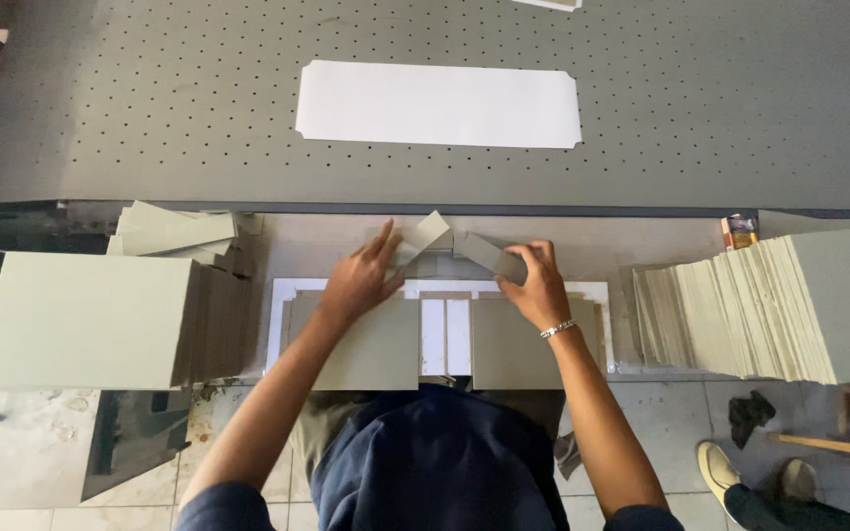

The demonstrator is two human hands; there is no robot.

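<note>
My left hand [361,277] holds a narrow grey board strip [423,239] tilted up at the far edge of a white sheet [440,334]. My right hand [535,283], with a silver bracelet on its wrist, grips another narrow grey strip [492,256] beside it. Two larger grey board panels [371,344] [514,344] lie flat on the white sheet, left and right, with a white gap and a thin strip between them. Both hands hover just past the panels' far edges.
A tall stack of grey boards [91,320] stands at left, with loose strips [174,231] behind it. A fanned stack of boards [769,305] lies at right. A perforated grey table [150,108] bears a white cut sheet [440,103]. Another person's shoes [750,477] show bottom right.
</note>
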